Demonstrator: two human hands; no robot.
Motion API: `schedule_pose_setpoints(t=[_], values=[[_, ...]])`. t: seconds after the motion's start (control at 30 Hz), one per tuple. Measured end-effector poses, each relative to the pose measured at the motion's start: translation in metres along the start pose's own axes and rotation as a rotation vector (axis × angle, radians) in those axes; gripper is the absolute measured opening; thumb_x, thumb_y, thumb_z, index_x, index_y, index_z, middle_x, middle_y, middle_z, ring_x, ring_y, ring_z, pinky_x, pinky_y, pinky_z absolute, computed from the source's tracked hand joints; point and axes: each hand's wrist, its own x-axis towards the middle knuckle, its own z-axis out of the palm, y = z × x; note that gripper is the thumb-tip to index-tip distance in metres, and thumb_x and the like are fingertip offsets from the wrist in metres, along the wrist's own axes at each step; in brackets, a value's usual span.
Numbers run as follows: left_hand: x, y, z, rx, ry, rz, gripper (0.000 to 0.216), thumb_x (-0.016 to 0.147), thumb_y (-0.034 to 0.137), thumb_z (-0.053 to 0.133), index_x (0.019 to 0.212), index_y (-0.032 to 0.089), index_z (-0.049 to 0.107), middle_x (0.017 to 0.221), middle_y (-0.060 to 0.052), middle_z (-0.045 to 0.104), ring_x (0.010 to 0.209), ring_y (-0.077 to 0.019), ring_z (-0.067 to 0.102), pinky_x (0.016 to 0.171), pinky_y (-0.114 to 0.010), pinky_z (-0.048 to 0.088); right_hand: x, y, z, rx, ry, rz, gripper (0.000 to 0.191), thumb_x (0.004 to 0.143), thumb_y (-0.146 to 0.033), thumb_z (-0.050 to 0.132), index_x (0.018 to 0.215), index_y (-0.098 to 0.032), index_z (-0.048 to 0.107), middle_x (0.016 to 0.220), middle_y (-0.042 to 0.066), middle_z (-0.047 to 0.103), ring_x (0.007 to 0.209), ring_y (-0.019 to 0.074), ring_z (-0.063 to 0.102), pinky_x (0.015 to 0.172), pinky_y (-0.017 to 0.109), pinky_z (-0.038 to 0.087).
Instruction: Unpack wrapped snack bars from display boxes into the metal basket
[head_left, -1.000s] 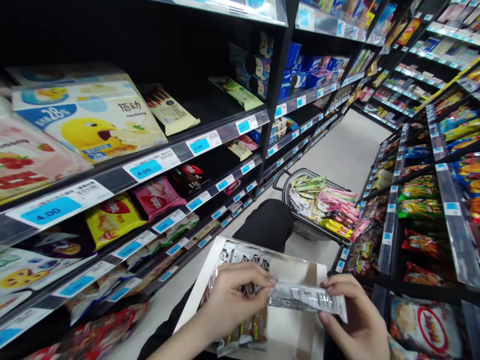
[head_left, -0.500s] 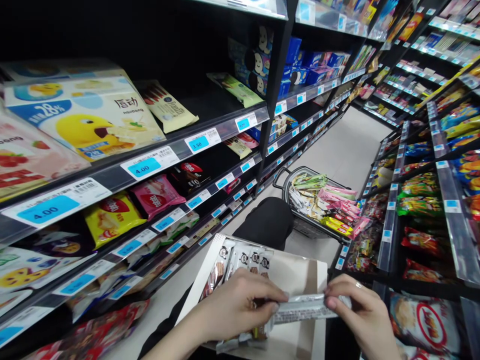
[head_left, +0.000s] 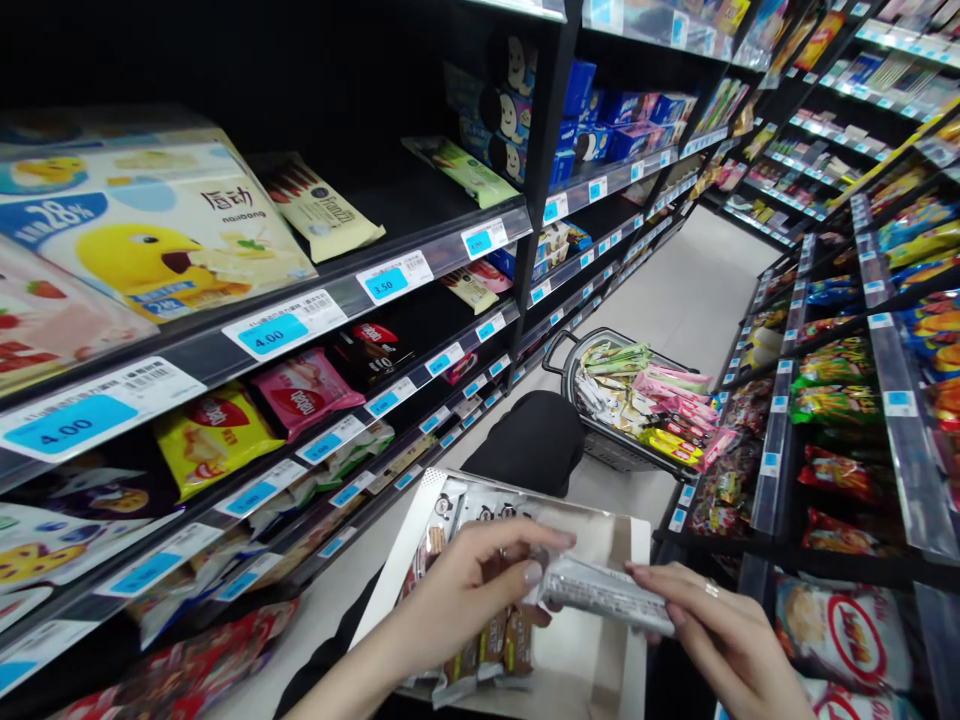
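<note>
My left hand (head_left: 465, 590) and my right hand (head_left: 705, 630) both pinch a silver snack packet (head_left: 600, 592), one at each end, held level. It hovers over an open white carton (head_left: 600, 660) on my lap. Inside the carton, along its left side, stand several more silver and brown packets (head_left: 480, 650). My left fingers curl over those packets while the thumb and forefinger grip the held one. A ring shows on my right hand.
Black shelves (head_left: 420, 270) with snack bags and blue price tags run along the left. More shelves of crisps (head_left: 840, 400) line the right. A wire basket (head_left: 570, 380) full of snack packets sits on the aisle floor ahead, beyond my black-clad knee (head_left: 536, 440).
The held packet has turned and now lies tilted down to the right over the carton. My right hand has slid lower and flatter under its end. The view has shifted slightly left.
</note>
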Motion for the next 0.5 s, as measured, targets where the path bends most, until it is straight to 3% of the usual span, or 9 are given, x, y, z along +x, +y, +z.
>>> schedule_pose_setpoints(t=[0.07, 0.1, 0.23, 0.33, 0.5], values=[[0.0, -0.002, 0.001, -0.175, -0.016, -0.127, 0.044, 0.073, 0.022, 0.073, 0.115, 0.023, 0.061, 0.117, -0.01, 0.067, 0.073, -0.0183, 0.071, 0.062, -0.029, 0.058, -0.002, -0.001, 0.008, -0.044, 0.038, -0.045, 0.036, 0.088, -0.006, 0.052, 0.118, -0.023, 0.062, 0.111, 0.005, 0.072, 0.102, 0.0153, 0.068, 0.093, 0.02, 0.05], [0.001, -0.002, 0.001, -0.22, -0.014, -0.176, 0.05, 0.068, 0.021, 0.077, 0.115, 0.023, 0.06, 0.113, -0.009, 0.069, 0.068, -0.0171, 0.07, 0.059, -0.028, 0.057, -0.003, -0.001, 0.011, -0.073, 0.042, -0.063, 0.037, 0.088, -0.005, 0.051, 0.119, -0.022, 0.06, 0.113, 0.006, 0.071, 0.104, 0.0156, 0.068, 0.093, 0.021, 0.05], [0.003, -0.002, -0.001, -0.098, 0.061, -0.199, 0.029, 0.061, 0.019, 0.079, 0.087, 0.013, 0.068, 0.073, -0.003, 0.07, 0.061, -0.0142, 0.064, 0.057, -0.023, 0.052, -0.005, -0.004, 0.017, -0.245, 0.048, -0.082, 0.027, 0.091, -0.013, 0.052, 0.116, -0.019, 0.059, 0.105, 0.008, 0.072, 0.096, 0.0161, 0.07, 0.086, 0.019, 0.054], [0.002, 0.0, -0.002, 0.039, 0.103, -0.157, 0.026, 0.059, 0.017, 0.078, 0.084, 0.013, 0.072, 0.074, -0.004, 0.071, 0.066, -0.0154, 0.063, 0.058, -0.022, 0.049, -0.007, -0.002, 0.016, -0.365, 0.056, -0.072, 0.023, 0.096, -0.025, 0.049, 0.114, -0.016, 0.061, 0.095, 0.009, 0.073, 0.084, 0.0155, 0.072, 0.074, 0.016, 0.057], [0.001, 0.001, -0.006, 0.074, 0.098, -0.115, 0.024, 0.06, 0.017, 0.077, 0.083, 0.014, 0.074, 0.084, -0.008, 0.075, 0.075, -0.0198, 0.067, 0.063, -0.025, 0.052, -0.014, 0.005, 0.01, -0.443, 0.015, -0.086, 0.031, 0.095, -0.017, 0.044, 0.122, -0.019, 0.06, 0.106, 0.009, 0.071, 0.093, 0.0174, 0.071, 0.083, 0.02, 0.056]])
